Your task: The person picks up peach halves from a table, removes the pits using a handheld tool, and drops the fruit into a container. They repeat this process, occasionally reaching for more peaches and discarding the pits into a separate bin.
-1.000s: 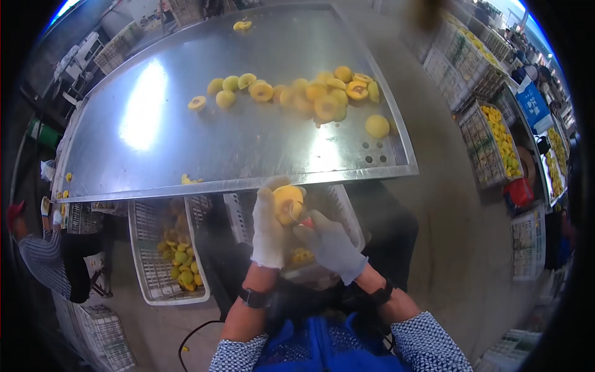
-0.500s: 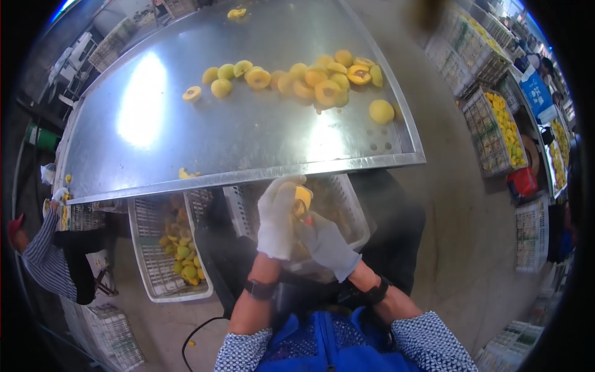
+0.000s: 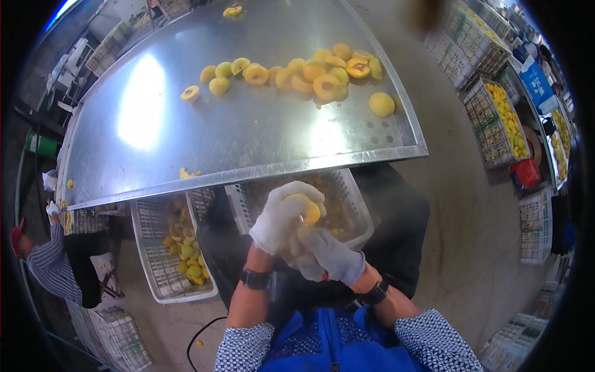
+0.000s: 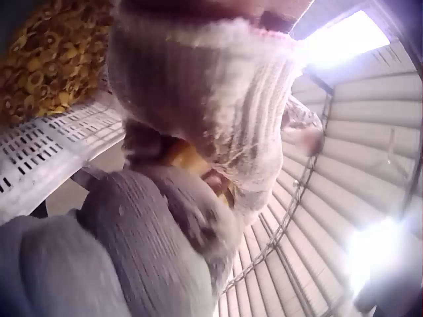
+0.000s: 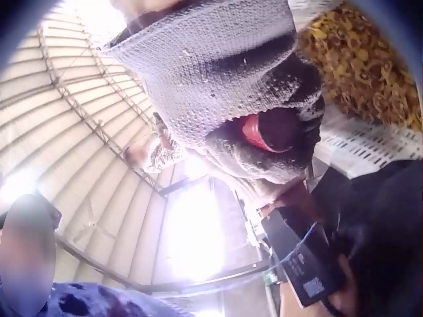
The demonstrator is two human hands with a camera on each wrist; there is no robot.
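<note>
You have both hands, in pale knit gloves, just off the near edge of the metal tabletop. Your left hand has its fingers curled round a cut yellow fruit, so that grip is closed on it. Your right hand sits beside it, farther from the tabletop, its fingers curled round a red handle; a thin bit of metal shows against the fruit. How deep it goes, you can't tell.

Below your hands, partly under the tabletop's near edge, is a white crate holding brown and yellow pieces. A second white crate stands farther left along that edge, with yellow-green fruit inside.

On the tabletop, a band of whole and cut fruit runs across the right-hand part, with one round fruit nearer the right corner, close to the drain holes. A few yellow scraps lie by the near edge, and another cut piece lies toward the far side. Off the tabletop's near left corner, a person in a red cap sits in a striped top.
</note>
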